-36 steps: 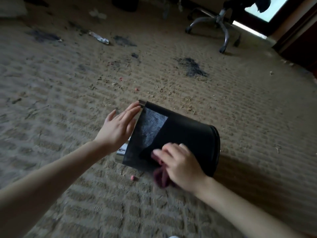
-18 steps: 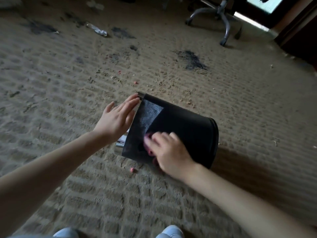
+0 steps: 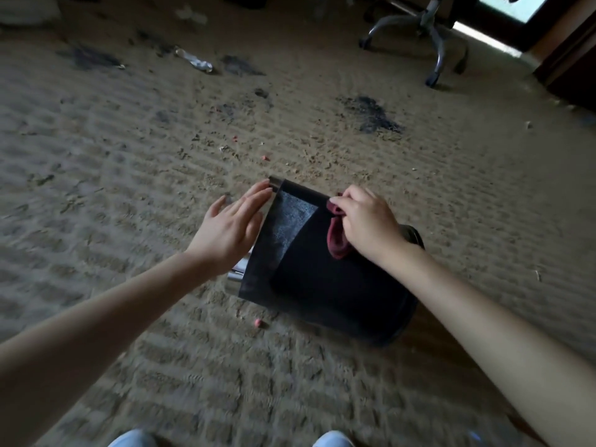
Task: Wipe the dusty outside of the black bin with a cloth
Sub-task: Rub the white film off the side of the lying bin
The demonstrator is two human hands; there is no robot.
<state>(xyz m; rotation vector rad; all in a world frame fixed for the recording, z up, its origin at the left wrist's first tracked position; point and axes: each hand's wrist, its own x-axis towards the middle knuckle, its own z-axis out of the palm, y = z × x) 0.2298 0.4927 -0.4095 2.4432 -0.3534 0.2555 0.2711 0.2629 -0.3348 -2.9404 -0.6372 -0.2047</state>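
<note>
The black bin [image 3: 325, 285] lies on its side on the carpet, its silver rim to the left and its base to the right. A grey dusty patch [image 3: 290, 221] remains on its upper side near the rim; the area to the right looks dark and clean. My left hand [image 3: 230, 227] rests flat against the rim end, fingers extended. My right hand [image 3: 366, 221] presses a dark red cloth [image 3: 337, 240] onto the top far edge of the bin, fingers closed around it.
The beige carpet [image 3: 161, 333] is littered with crumbs, small pink bits [image 3: 258, 323] and dark stains [image 3: 374, 114]. A crushed plastic bottle [image 3: 196, 61] lies far left. An office chair base [image 3: 425, 30] stands at the far right. My shoe tips show at the bottom edge.
My right hand has carried the cloth from the bin's near lower side up across it to the far upper edge. The dusty patch has shrunk. My left hand stays at the rim.
</note>
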